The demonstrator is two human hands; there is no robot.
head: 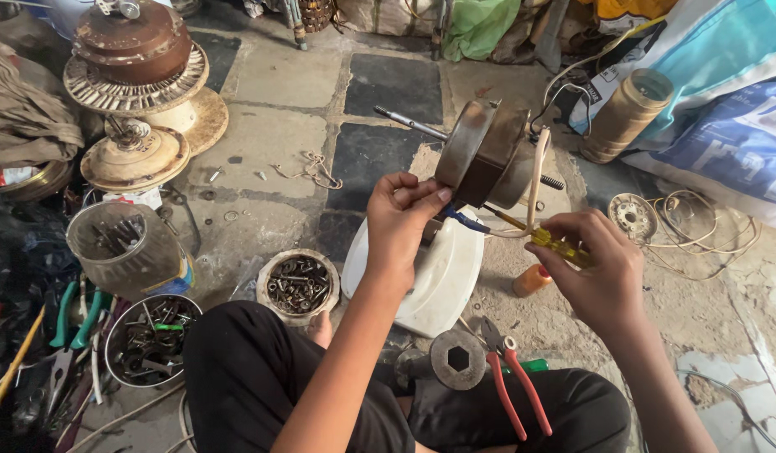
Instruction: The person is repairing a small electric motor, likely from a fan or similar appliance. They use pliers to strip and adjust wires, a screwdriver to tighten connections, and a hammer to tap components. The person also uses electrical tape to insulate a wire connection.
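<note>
Down on the stone floor (295,92), I'm sitting with a small fan motor (482,153) held up over its white plastic base (438,273). My left hand (402,220) is pinching shut on the motor's lower edge, right by a blue wire (465,220), keeping the thing tilted with its shaft poking out toward the far side. My right hand (596,267) is clamped around a yellow-handled screwdriver (555,246), and the tip is pointing in at the underside of the motor, just beside a white cable (536,180) looping off it.

As for how far along this is — I'd guess somewhere in the middle. The motor is already up off the base and bare of any blades or guard, but the wires are all attached as far as I can see, so the wiring end of the job looks like what's left. I can't tell if the tip is actually seated on a screw.

Red-handled pliers (515,387) and a round metal part with a hex hole (457,359) are lying by my knees, and a tin of screws (298,285) is sitting near the base — handy enough.
</note>
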